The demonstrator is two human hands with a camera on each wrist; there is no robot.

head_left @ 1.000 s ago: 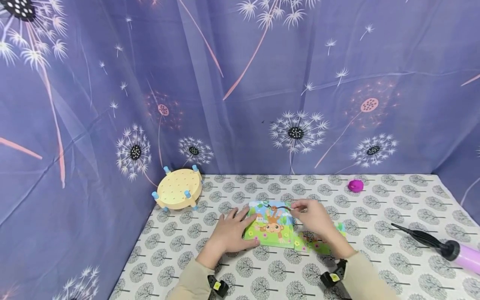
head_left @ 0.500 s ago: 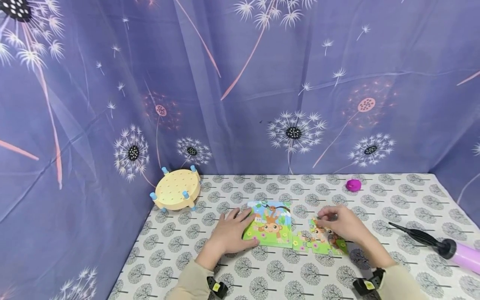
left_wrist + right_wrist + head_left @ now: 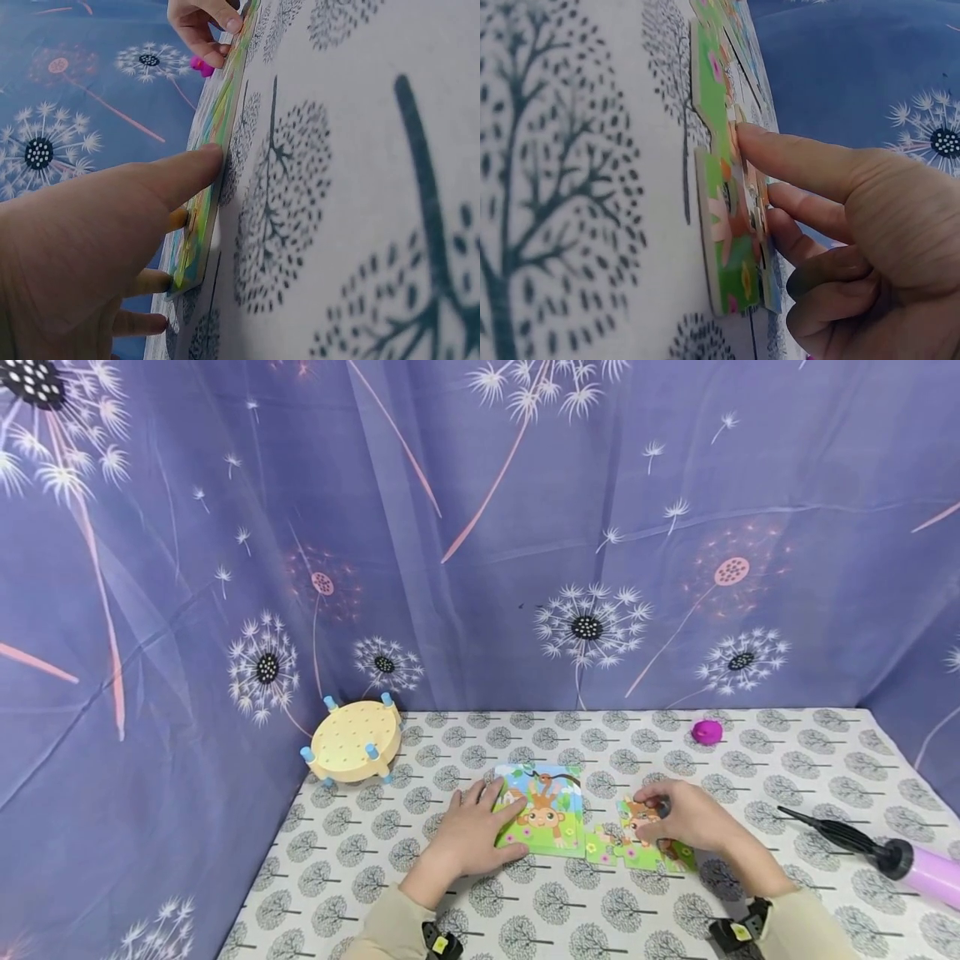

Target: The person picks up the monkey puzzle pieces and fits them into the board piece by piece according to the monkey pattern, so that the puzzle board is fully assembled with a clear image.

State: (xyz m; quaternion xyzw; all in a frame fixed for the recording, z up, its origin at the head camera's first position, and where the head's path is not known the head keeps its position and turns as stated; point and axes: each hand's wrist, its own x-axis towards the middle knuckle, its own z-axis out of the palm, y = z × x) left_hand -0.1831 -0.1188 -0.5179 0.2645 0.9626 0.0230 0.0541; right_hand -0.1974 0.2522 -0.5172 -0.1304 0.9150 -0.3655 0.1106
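A square monkey picture puzzle lies flat on the tablecloth. My left hand rests on its left side with fingers spread; in the left wrist view the thumb lies along the near edge. Right of the square, several joined jigsaw pieces show green grass and parts of a monkey. Over them my right hand pinches a jigsaw piece between thumb and fingertips, low against the others. In the right wrist view, thumb and fingers meet the group, where a green-edged jigsaw piece shows; the fingers partly hide it.
A yellow pegboard-like round stool with blue-tipped legs lies at the back left. A small magenta object sits at the back right. A black-nozzled purple pump lies at right. Purple dandelion curtains border the table.
My right hand has moved from the puzzle square's upper right corner to the joined pieces on the right, where its thumb has closed in. My left hand has shifted slightly right on the square.
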